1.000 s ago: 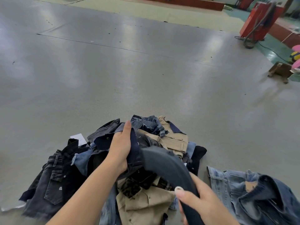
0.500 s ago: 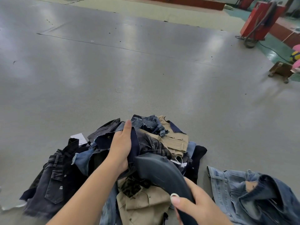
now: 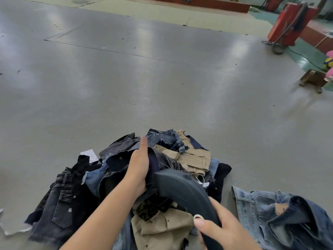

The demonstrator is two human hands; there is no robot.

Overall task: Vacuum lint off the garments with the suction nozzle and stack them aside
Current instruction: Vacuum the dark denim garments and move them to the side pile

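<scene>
A heap of garments (image 3: 196,157) in dark denim, blue denim and khaki lies on the grey floor in front of me. My left hand (image 3: 138,165) grips a dark navy garment (image 3: 117,162) on top of the heap, its fingers curled under the cloth. My right hand (image 3: 221,230) holds the handle of the dark grey suction nozzle (image 3: 180,188), thumb on top. The nozzle's mouth sits against the garments just beside my left hand. A light blue denim jacket (image 3: 281,213) lies apart at the right.
Wide grey floor (image 3: 144,78) stretches ahead. A red machine (image 3: 290,24) with a hose and cable stands at the far right. A small wooden stool (image 3: 313,80) and pink items sit at the right edge. A white tag (image 3: 89,154) lies left of the heap.
The nozzle has slid left and down across the heap toward my left hand. My left hand keeps its hold on the navy garment.
</scene>
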